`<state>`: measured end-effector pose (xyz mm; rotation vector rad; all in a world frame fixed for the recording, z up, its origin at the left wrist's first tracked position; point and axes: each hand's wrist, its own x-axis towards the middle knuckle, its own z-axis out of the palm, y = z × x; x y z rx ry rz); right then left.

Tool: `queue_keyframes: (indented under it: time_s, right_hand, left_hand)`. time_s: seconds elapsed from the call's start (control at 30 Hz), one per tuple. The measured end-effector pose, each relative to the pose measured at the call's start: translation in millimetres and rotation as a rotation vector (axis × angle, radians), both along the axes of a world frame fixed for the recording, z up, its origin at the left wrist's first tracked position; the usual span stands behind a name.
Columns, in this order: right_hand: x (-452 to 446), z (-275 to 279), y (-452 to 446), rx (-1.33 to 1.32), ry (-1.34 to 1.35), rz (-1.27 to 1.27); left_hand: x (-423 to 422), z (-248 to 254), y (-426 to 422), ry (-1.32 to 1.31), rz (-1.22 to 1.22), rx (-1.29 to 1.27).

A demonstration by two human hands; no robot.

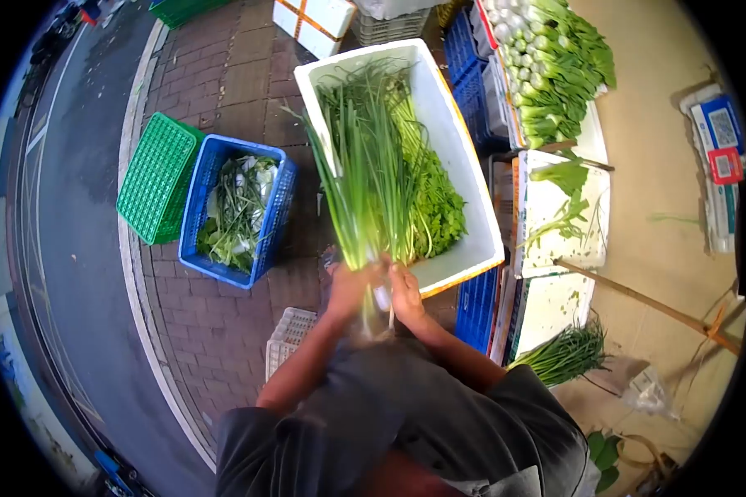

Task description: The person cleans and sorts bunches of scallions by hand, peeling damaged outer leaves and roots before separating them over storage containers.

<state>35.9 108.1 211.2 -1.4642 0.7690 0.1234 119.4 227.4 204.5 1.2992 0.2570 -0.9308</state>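
A bunch of scallions (356, 215) reaches from my body out over the white foam box (464, 157). My left hand (352, 286), blurred by motion, is closed around the bunch near its white root end. On the other side, my right hand (404, 294) pinches the lower stalks, thumb and fingers together, with a pale stalk end hanging beneath. More scallions and leafy celery-like greens (439, 203) lie inside the box, partly covered by the held bunch. The roots near my shirt are smeared.
A blue crate (286, 178) with leaf scraps stands left, beside a green crate (157, 174). Bok choy (555, 74) is piled at upper right. White boards (555, 224) with loose leaves, a wooden stick (638, 302) and more scallions (568, 352) lie at right.
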Motion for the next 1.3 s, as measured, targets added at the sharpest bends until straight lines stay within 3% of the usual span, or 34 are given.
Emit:
queue_keyframes:
  time_s: [0.07, 0.23, 0.3, 0.4, 0.47, 0.5, 0.7, 0.77, 0.9, 1.2, 1.3]
  right_hand:
    - [0, -22, 18, -0.192, -0.106, -0.032]
    - [3, -47, 35, -0.499, -0.209, 0.056]
    - [-3, -85, 31, -0.469, -0.231, 0.148]
    - [11, -129, 28, -0.128, -0.155, -0.067]
    - [47, -34, 23, 0.44, 0.069, -0.331]
    - [56, -27, 23, 0.442, 0.1, -0.331]
    - [65, -20, 18, 0.2, 0.139, -0.089]
    - [63, -21, 25, 0.152, 0.081, -0.138]
    - [49, -34, 29, 0.01, -0.07, -0.144]
    - [37, -5, 11, -0.522, -0.456, 0.188]
    - [30, -1, 12, -0.474, -0.438, 0.143]
  left_hand:
    - [-6, -13, 1, 0.036, -0.011, 0.087]
    - [-10, -35, 10, 0.038, 0.085, 0.033]
    - [-12, -48, 17, 0.077, 0.121, 0.015]
    - [1, -22, 22, 0.101, 0.108, -0.025]
    - [5, -19, 25, 0.124, 0.11, -0.054]
    - [6, -18, 26, 0.138, 0.139, -0.085]
    - [8, -28, 30, 0.146, 0.172, -0.119]
    - [8, -43, 36, 0.175, 0.086, -0.098]
    - [14, -33, 33, 0.265, 0.143, -0.078]
    - [11, -34, 28, 0.341, 0.227, -0.138]
    - [15, -26, 19, 0.363, 0.266, -0.156]
